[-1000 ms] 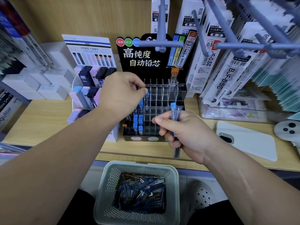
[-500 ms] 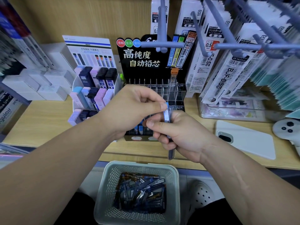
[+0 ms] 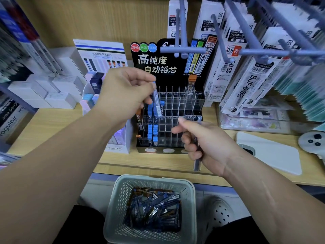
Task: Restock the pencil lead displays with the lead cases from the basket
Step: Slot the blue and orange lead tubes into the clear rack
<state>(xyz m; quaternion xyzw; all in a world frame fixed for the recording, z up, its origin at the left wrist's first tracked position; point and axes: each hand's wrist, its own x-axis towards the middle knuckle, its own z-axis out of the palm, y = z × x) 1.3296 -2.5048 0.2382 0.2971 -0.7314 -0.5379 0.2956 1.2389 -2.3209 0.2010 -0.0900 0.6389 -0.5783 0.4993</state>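
mid-restock, the left hand (image 3: pixel 123 92) pinches 1 lead case (image 3: pixel 157 101) above the display (image 3: pixel 182 110), next needing an upright drop into a free cell, while the right hand (image 3: pixel 205 145) grips a spare case (image 3: pixel 197 162).

The left hand (image 3: pixel 123 95) covers the 9 o'clock columns of the display (image 3: pixel 181 110); its lead case (image 3: pixel 157 104) is motion-blurred, print unreadable. The right hand (image 3: pixel 202 143) hides most of the held cases (image 3: pixel 197 162); count indeterminate. The basket (image 3: pixel 116 208) is cut at 6 o'clock. The compartment labels (image 3: pixel 189 93) are too small to read.
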